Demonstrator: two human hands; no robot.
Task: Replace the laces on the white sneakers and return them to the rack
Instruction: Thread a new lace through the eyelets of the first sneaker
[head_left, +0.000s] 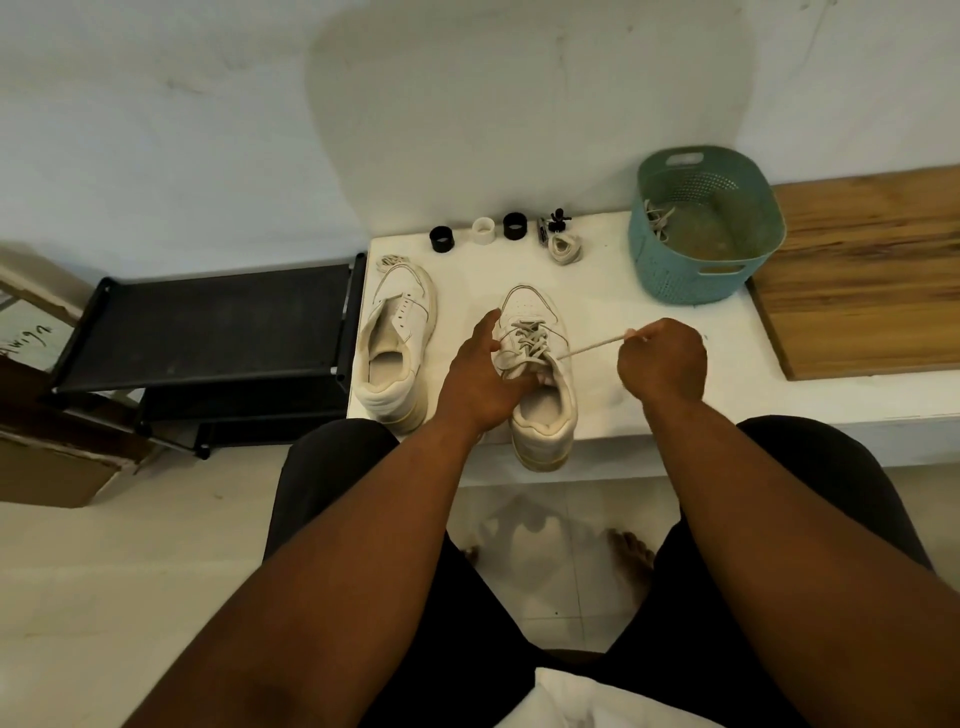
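Standing on the tabletop, the laced sneaker is held by the left hand, its grip curled round the collar; a lace is pinched taut by the right hand. An unlaced sneaker lies beside it.

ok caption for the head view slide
Left hand steadies a white sneaker while the right hand pulls its lace taut.
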